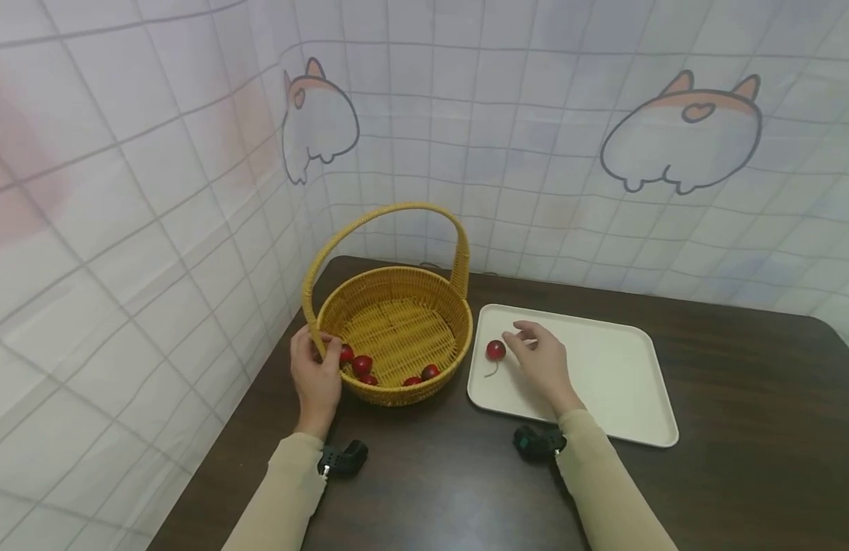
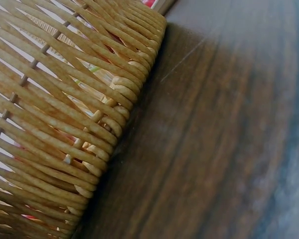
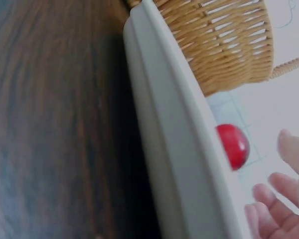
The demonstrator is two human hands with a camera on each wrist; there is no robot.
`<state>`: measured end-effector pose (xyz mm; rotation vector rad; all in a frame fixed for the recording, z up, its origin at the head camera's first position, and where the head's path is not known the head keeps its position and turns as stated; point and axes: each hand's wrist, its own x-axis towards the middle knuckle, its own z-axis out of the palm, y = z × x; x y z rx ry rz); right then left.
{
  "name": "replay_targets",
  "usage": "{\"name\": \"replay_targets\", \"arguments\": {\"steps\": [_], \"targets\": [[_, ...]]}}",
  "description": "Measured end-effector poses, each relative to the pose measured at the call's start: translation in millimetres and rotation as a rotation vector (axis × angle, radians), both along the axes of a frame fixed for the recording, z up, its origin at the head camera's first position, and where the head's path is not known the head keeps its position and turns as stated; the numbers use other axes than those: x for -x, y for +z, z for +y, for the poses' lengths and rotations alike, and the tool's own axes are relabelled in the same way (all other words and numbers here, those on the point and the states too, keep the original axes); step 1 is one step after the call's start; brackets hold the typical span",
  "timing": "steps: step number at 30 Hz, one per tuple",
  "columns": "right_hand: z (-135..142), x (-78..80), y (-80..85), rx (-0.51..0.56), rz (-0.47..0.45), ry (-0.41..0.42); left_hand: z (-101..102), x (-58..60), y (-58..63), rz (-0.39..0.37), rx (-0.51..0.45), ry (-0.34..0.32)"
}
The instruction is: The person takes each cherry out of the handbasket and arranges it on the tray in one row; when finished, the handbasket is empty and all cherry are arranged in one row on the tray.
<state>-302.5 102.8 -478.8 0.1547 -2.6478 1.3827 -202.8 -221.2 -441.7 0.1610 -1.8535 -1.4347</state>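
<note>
My left hand (image 1: 317, 375) grips the near-left rim of a yellow wicker basket (image 1: 395, 279), where its tall handle (image 1: 396, 207) joins. Several red cherries (image 1: 362, 365) lie along the near side inside it; my fingers and thumb partly cover one. On the left part of a white tray (image 1: 610, 383) lies a single cherry (image 1: 495, 350) with a thin stem. Just right of that cherry is my right hand (image 1: 543, 363), thumb and fingers apart and holding nothing. The right wrist view also shows this hand (image 3: 284, 204) apart from the cherry (image 3: 234, 146), beyond the tray's edge (image 3: 174, 119).
Basket and tray stand side by side on a dark wooden table (image 1: 431, 474), with a small gap between them. A white checked cloth (image 1: 507, 191) hangs behind and at the left. Black wrist bands (image 1: 344, 459) are on both wrists.
</note>
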Motion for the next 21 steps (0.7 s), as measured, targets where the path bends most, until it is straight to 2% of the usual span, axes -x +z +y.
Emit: {"name": "replay_targets", "arguments": {"steps": [3,6,10,14,17,21], "targets": [[-4,-2.9,6.8,0.061,0.048,-0.028,-1,0.8,-0.9,0.001,0.006,-0.004],[-13,-8.5,17.1,0.124,0.116,-0.021,-1,1.0,-1.5,0.009,0.015,-0.006],[-31,-19.0,29.3,0.172,0.216,0.059,-1,0.5,-1.6,-0.009,0.01,-0.018],[-50,-30.6,38.1,0.191,0.281,0.2,-1,0.9,-0.4,-0.029,-0.006,-0.02],[-63,-35.2,44.5,0.144,0.285,0.304,-2,1.9,0.0,-0.024,-0.007,-0.015],[-76,-33.8,51.2,0.01,0.291,0.373,-3,1.3,-2.7,-0.012,-0.008,-0.019]]}}
